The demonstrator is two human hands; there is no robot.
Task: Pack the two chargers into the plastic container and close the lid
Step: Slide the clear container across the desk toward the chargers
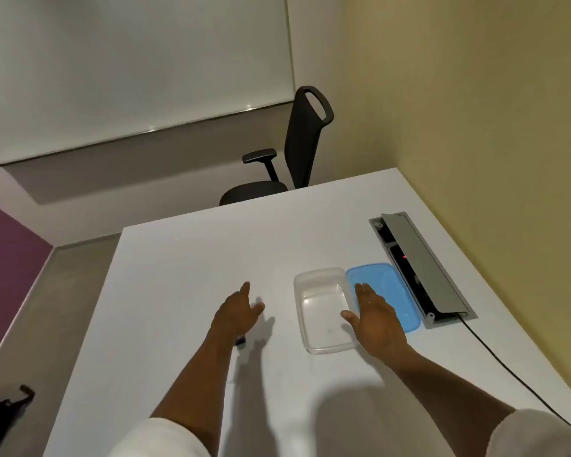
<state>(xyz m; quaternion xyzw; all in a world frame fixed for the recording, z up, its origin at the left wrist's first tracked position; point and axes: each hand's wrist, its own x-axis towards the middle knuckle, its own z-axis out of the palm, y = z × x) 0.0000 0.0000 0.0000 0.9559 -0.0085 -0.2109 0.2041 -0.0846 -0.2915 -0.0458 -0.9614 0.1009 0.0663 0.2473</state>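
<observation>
A clear plastic container lies open and empty on the white table. Its blue lid rests flat just to the right, touching its side. My right hand hovers over the seam between container and lid, fingers spread, holding nothing. My left hand is open above the table to the left of the container. A small dark object peeks out under my left wrist; I cannot tell what it is. No charger is clearly visible.
An open grey cable box is set into the table right of the lid, with a black cable running toward me. A black office chair stands behind the table's far edge. A yellow wall is close on the right.
</observation>
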